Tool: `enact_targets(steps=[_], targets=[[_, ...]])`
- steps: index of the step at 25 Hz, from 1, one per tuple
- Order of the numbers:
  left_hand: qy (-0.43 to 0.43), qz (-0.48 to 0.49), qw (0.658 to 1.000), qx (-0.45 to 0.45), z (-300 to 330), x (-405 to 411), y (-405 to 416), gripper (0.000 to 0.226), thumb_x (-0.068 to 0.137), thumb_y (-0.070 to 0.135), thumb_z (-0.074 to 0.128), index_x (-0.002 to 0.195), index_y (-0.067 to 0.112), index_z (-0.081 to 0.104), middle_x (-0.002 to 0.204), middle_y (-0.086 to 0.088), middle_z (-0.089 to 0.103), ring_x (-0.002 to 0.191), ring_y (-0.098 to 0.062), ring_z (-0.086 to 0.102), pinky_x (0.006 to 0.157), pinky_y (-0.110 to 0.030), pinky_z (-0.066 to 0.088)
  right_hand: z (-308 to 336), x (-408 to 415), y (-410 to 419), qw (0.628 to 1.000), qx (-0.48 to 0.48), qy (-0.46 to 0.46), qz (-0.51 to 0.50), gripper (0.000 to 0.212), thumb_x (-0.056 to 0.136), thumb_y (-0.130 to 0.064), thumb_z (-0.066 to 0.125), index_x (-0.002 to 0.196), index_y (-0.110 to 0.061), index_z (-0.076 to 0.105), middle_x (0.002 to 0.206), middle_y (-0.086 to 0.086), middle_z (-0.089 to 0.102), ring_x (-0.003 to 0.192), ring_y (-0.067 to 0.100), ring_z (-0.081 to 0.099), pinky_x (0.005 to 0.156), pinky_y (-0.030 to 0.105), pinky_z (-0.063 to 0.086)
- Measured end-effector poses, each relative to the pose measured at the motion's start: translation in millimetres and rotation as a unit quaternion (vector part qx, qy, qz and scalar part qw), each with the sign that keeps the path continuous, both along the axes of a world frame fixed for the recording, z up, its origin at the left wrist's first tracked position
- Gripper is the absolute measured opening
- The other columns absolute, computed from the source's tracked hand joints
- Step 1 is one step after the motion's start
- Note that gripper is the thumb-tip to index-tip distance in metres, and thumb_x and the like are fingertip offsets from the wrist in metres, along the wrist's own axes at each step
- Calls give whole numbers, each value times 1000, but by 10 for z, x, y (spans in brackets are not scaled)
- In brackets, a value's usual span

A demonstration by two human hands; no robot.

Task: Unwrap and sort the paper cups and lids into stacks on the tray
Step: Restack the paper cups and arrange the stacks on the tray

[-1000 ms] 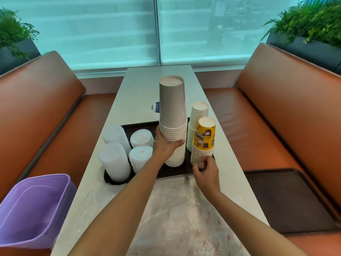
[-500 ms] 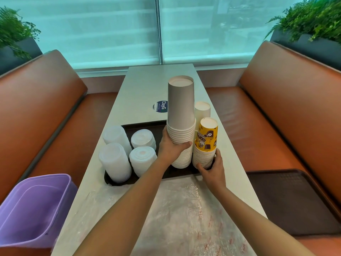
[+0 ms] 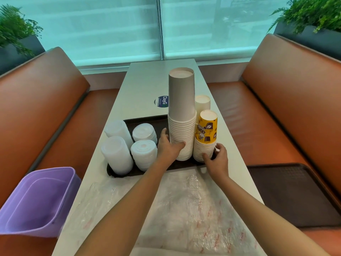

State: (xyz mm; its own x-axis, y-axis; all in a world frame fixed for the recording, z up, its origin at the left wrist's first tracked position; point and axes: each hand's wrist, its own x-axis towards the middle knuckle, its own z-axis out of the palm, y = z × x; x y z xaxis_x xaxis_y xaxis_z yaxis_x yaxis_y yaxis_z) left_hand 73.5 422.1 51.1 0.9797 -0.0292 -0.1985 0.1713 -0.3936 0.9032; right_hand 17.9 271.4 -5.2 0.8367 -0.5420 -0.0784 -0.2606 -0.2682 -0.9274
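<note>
1. On the long pale surface (image 3: 147, 85) between two brown benches sits a dark tray (image 3: 145, 120) carrying the sorted stacks
2. Tallest on the tray is the grey cup stack (image 3: 181, 108), upside down, standing at the tray's middle
3. Left hand (image 3: 168, 146) holds the lower part of that grey stack, thumb across its front and fingers (image 3: 164, 133) curled round its left side
4. Just right of it stands the yellow printed cup stack (image 3: 205, 133), shorter, touching or nearly touching the grey one
5. Right hand (image 3: 216, 157) grips the base of the yellow stack, its fingers curled round the bottom rims at the tray's near right corner
6. Behind the yellow stack a white cup stack (image 3: 203, 103) rises, mostly hidden
7. Four stacks of clear lids (image 3: 118, 156) fill the tray's left half, two near and two farther back
8. Crumpled clear plastic wrap (image 3: 184, 209) lies spread on the surface between the tray and the person
9. Left of the surface stands a purple bin (image 3: 38, 202); a second dark tray (image 3: 295, 193) lies on the right bench
</note>
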Motion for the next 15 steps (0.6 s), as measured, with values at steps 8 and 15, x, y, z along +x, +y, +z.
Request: enact_targets(steps=[8,15], targets=[[-28,-23,998,58,-22,-657,183,34,88,18,64,122,18,57,111,5,58,82,-6,56,70,-18,45,38,-421,143,991,-93,1,95,26,87,-12,63,111,-9,53,115,7,52,107,21,50,84,25,41],[-91,-36,974,207,-205,-1323,289,24,89,14,61,111,23,65,115,5,59,96,-12,57,78,-19,42,-52,-710,193,886,-333,116,300,32,92,-38,56,120,-23,59,135,1,47,121,20,42,99,32,41]])
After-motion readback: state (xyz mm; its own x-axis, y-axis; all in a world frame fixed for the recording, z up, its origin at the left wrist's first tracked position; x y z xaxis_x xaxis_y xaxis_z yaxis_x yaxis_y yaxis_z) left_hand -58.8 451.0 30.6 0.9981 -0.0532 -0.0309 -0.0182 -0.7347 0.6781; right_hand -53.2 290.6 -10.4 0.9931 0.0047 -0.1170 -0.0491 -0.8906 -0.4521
